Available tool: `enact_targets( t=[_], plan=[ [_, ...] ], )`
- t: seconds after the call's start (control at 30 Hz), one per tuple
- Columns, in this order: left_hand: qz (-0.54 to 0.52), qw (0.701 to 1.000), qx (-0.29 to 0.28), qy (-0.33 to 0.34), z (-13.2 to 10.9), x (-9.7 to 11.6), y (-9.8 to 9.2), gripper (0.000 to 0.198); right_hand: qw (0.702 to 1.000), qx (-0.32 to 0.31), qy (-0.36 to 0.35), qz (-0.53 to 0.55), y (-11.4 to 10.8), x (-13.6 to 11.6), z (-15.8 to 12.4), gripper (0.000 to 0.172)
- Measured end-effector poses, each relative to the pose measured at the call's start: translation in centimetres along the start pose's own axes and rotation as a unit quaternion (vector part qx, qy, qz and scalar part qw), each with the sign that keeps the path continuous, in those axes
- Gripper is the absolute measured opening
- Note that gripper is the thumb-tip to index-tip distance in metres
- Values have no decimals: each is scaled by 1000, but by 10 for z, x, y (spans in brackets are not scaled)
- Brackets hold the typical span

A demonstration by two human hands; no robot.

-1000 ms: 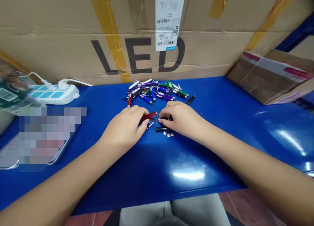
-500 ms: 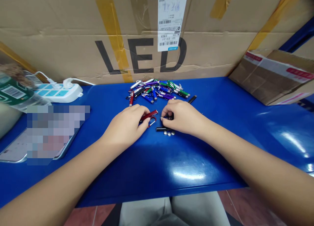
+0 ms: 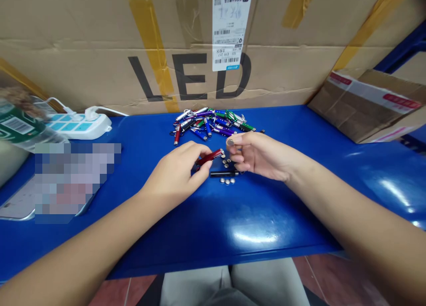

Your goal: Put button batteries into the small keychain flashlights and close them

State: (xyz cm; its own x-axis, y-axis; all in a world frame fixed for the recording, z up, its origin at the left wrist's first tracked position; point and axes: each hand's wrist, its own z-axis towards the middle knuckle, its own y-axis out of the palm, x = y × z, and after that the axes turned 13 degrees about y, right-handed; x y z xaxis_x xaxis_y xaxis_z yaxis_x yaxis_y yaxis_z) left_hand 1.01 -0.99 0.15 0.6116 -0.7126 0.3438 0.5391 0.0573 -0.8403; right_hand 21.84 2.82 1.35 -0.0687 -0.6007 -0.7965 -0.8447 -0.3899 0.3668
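Observation:
My left hand (image 3: 178, 168) is closed around a small red keychain flashlight (image 3: 211, 156), whose end points right and slightly up. Between the thumb and a finger of my right hand (image 3: 262, 157) is a silver button cell (image 3: 230, 142), held just above and to the right of that flashlight's end. Below the hands lies a black flashlight tube (image 3: 222, 174) on the blue table. Loose button cells (image 3: 227, 181) sit in a row in front of the tube, and several more cells (image 3: 226, 163) lie behind it, near my right fingertips.
A pile of colourful keychain flashlights (image 3: 208, 124) lies farther back, before a large cardboard box (image 3: 106, 80) marked LED. At left are a white power strip (image 3: 80, 126), a phone (image 3: 20, 202) and a plastic package with a green label (image 3: 20, 124). A smaller carton (image 3: 359, 106) stands right.
My right hand has lifted from the table and turned, bringing up a button cell. The red flashlight in my left hand has shifted a little right. Loose cells behind the black tube are now visible.

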Motion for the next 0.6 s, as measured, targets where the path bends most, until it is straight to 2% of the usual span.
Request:
enact_targets(
  t=[0.2,0.43,0.6],
  plan=[
    [-7,1000,1,-13,2,-2,4,13,997,20,37,63,-1,0,4,4],
    [-8,1000,1,-27,2,-6,3,14,995,90,-17,47,-6,2,10,11],
    [-9,999,-9,-36,2,-6,3,14,986,141,-86,-20,-5,7,12,11]
  ],
)
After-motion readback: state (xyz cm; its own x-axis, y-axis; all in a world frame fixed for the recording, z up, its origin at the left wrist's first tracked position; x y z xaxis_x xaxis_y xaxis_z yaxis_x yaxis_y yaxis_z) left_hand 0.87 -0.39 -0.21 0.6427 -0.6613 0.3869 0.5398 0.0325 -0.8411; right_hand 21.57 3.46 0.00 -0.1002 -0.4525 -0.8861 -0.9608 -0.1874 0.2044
